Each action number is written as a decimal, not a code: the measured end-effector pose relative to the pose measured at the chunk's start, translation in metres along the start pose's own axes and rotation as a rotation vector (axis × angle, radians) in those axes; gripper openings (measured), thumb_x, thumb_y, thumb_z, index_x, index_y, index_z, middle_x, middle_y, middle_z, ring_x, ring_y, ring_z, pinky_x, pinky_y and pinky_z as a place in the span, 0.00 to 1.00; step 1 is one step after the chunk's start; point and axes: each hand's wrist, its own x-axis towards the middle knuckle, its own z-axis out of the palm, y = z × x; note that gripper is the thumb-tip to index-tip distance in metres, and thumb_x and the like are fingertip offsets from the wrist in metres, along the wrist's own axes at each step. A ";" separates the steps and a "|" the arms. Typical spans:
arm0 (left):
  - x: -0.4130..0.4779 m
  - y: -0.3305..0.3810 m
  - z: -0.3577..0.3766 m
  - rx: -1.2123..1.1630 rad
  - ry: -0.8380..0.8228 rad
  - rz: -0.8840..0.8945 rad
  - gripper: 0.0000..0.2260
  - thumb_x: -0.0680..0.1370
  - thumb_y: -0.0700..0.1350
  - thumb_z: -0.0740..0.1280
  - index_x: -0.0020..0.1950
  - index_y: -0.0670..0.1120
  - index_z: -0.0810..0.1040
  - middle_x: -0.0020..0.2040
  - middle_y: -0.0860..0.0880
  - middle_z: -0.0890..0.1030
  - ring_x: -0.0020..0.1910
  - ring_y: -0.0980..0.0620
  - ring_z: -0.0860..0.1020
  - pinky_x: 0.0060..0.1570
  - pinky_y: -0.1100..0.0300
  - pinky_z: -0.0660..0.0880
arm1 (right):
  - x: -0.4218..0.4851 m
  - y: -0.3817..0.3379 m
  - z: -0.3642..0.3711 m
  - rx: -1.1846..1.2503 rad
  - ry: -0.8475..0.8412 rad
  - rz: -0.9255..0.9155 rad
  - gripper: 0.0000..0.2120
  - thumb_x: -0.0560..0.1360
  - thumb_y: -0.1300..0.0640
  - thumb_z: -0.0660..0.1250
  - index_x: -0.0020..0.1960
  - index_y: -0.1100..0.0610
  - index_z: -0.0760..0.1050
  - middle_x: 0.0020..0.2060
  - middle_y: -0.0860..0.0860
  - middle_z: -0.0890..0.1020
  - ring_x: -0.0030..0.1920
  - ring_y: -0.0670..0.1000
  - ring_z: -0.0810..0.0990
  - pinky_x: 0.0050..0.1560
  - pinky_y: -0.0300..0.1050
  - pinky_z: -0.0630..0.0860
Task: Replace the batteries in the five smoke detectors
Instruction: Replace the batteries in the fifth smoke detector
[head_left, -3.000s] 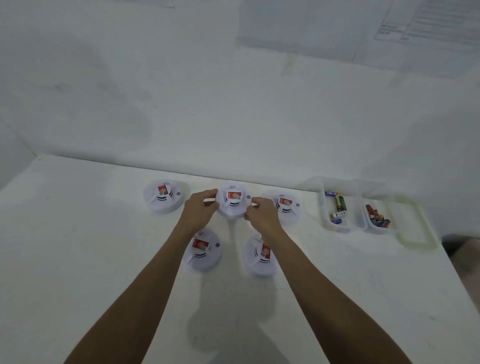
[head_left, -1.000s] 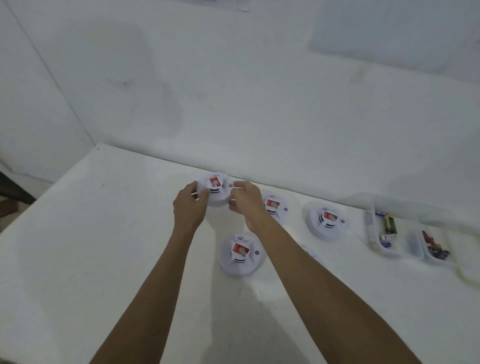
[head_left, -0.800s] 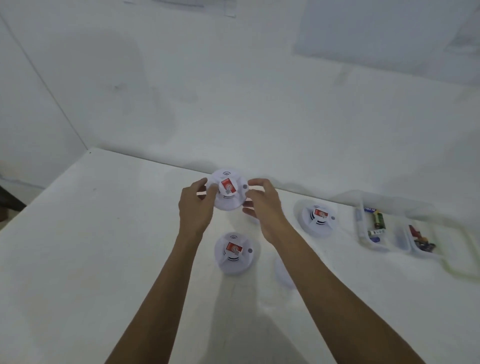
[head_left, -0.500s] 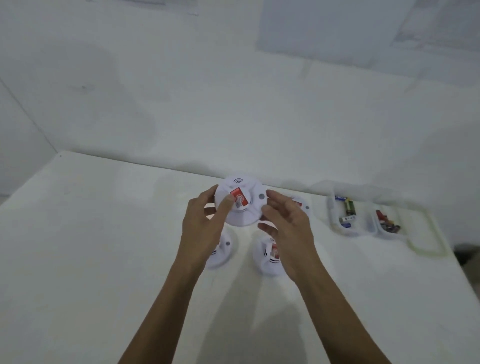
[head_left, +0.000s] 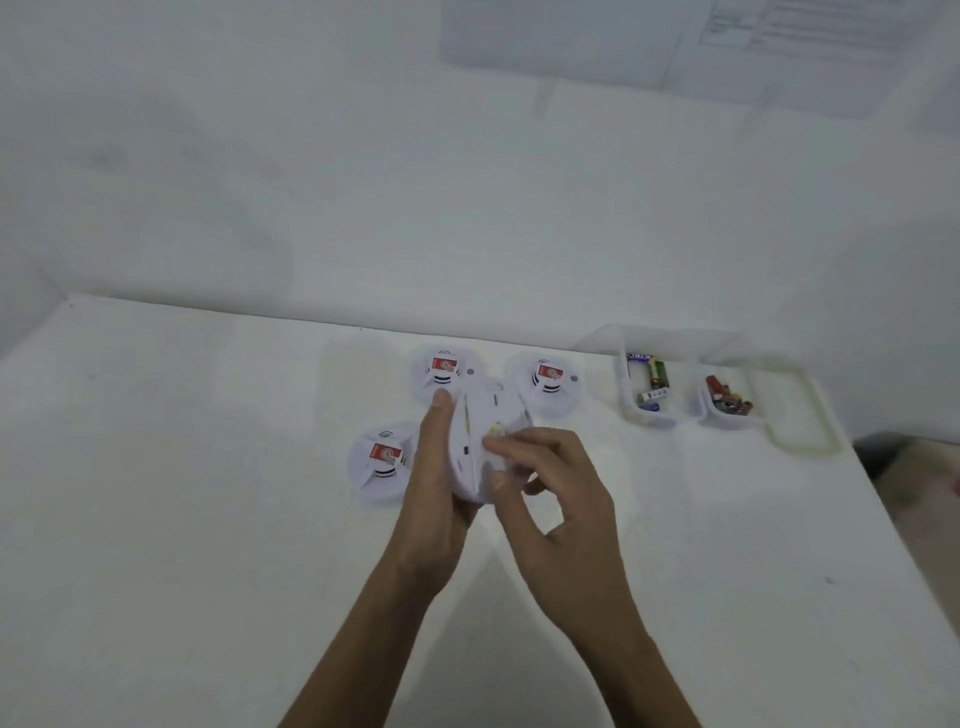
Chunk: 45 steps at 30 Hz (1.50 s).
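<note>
The left hand (head_left: 439, 467) grips the round white plastic smoke detector (head_left: 480, 441) on edge, so the right hand (head_left: 550, 483), fingers closed on its back, can open it.

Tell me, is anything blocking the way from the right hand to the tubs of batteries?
Nothing visible. The right hand is on the held detector, and bare table lies between it and the battery tubs. The nearest detector sits farther back, off that line.

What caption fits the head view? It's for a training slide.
Both hands, left and right, hold a flipped smoke detector above the table.
</note>
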 end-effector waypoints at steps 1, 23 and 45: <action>-0.002 0.000 0.001 -0.069 -0.020 -0.050 0.21 0.79 0.58 0.51 0.57 0.51 0.81 0.51 0.46 0.85 0.50 0.48 0.83 0.49 0.53 0.80 | -0.001 0.000 -0.002 -0.058 0.027 -0.031 0.14 0.75 0.48 0.63 0.56 0.52 0.80 0.55 0.47 0.77 0.57 0.46 0.76 0.52 0.35 0.77; -0.015 -0.011 0.006 -0.172 -0.024 -0.089 0.29 0.82 0.52 0.46 0.35 0.54 0.85 0.35 0.50 0.83 0.34 0.55 0.83 0.32 0.62 0.79 | -0.005 -0.027 -0.001 -0.460 0.042 0.128 0.34 0.63 0.37 0.68 0.63 0.54 0.72 0.52 0.51 0.74 0.52 0.52 0.74 0.47 0.50 0.79; -0.010 -0.014 -0.003 -0.115 0.042 -0.082 0.21 0.82 0.53 0.48 0.48 0.50 0.80 0.38 0.49 0.83 0.37 0.54 0.83 0.33 0.61 0.79 | 0.001 -0.038 -0.006 -0.463 -0.100 0.186 0.36 0.67 0.38 0.71 0.70 0.50 0.65 0.58 0.49 0.69 0.57 0.47 0.66 0.57 0.48 0.75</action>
